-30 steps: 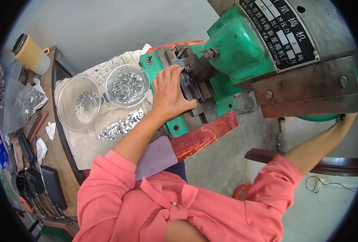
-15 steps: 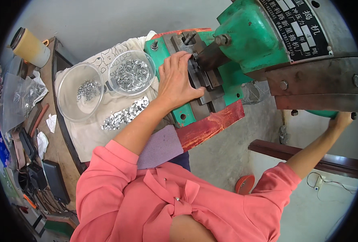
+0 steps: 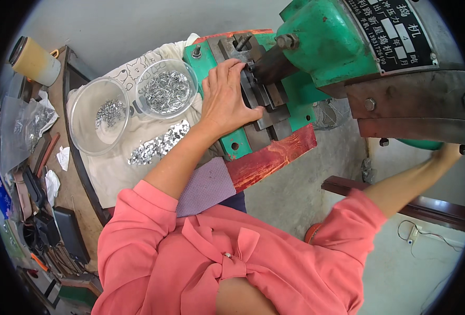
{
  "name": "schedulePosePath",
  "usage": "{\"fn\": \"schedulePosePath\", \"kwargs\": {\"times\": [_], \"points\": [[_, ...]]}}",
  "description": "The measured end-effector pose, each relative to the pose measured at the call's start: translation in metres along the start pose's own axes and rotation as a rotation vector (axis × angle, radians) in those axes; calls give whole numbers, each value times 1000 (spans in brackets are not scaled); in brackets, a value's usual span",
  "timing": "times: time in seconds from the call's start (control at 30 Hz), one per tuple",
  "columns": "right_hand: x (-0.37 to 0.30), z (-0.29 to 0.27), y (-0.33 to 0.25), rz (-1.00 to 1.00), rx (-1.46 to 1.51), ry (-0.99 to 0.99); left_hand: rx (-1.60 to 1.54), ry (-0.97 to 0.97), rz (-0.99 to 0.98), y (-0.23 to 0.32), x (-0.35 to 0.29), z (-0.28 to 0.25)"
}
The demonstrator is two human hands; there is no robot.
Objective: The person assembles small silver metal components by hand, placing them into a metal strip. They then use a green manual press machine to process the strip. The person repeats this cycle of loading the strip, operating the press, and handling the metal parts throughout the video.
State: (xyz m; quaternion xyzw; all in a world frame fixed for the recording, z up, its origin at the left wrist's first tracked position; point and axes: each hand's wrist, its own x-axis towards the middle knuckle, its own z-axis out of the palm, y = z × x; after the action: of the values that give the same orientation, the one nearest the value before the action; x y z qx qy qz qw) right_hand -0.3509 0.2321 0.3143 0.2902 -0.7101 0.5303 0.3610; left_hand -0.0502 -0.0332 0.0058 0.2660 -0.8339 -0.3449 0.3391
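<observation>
A green punch press (image 3: 342, 50) stands on my right, its dark ram (image 3: 274, 64) coming down over a steel die (image 3: 264, 101) on a green base plate (image 3: 236, 146). My left hand (image 3: 225, 100) spans the die's left side, fingertips at its far end and thumb at its near end. Whether a small workpiece is under the fingers is hidden. Far to the right, my right arm reaches up behind the press head. My right hand (image 3: 447, 155) is beside a green rounded part (image 3: 421, 144), with its fingers hidden by the machine.
Left of the press, two clear plastic tubs hold metal pieces: a fuller tub (image 3: 192, 100) and a larger tub (image 3: 74, 137). Flat metal bits (image 3: 159, 143) lie piled on the cloth (image 3: 106, 181). A red-painted board (image 3: 274, 161) juts out under the press. Tools and a yellow jar (image 3: 37, 62) crowd the left bench.
The view has shifted slightly, and my right upper arm and sleeve have swung a little toward my body. My left hand keeps its place on the die.
</observation>
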Motion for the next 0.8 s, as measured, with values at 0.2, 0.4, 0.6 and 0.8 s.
{"fn": "schedulePosePath", "kwargs": {"times": [0.2,0.4,0.6,0.8], "points": [[-85,38,-3,-32,144,202,11,-31,-26,5,6,1],[-5,-9,17,68,57,-64,24,-12,-1,8,5,-4],[69,-54,50,4,25,-289,11,-30,28,21,-25,-6],[9,-17,14,5,83,-133,-2,-30,30,28,-39,-6]]}}
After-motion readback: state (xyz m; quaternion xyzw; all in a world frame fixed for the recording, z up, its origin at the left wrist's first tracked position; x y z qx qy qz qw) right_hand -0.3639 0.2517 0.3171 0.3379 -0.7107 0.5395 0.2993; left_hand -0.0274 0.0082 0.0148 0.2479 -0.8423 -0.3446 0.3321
